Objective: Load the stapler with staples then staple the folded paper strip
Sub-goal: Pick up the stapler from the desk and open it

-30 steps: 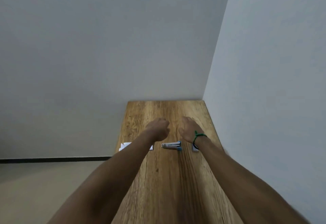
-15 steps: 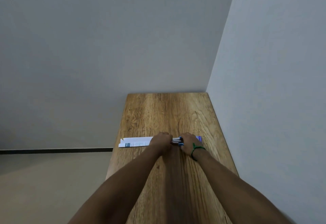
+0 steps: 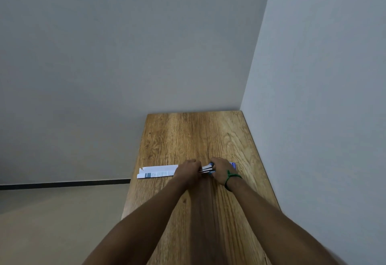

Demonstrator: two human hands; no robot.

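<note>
In the corner where two grey walls [image 3: 125, 56] meet, a narrow wooden table [image 3: 188, 135] runs away from the person. The folded paper strip [image 3: 158, 171] lies crosswise on it. Its left end juts past the table edge and its right end peeks out beyond the right hand [image 3: 221, 170], so it is probably set there ready for stapling. The hands come together over the strip's middle. The left hand [image 3: 188, 169] is curled around the stapler's front end and the right hand is wrapped around its rear. The fingers themselves are hidden behind the knuckles. The stapler [image 3: 206, 168] bridges the gap between them, just above or on the strip. I judge that this two-handed hold is meant to pull it open for loading. A green wristband [image 3: 231, 176] circles the right wrist.
</note>
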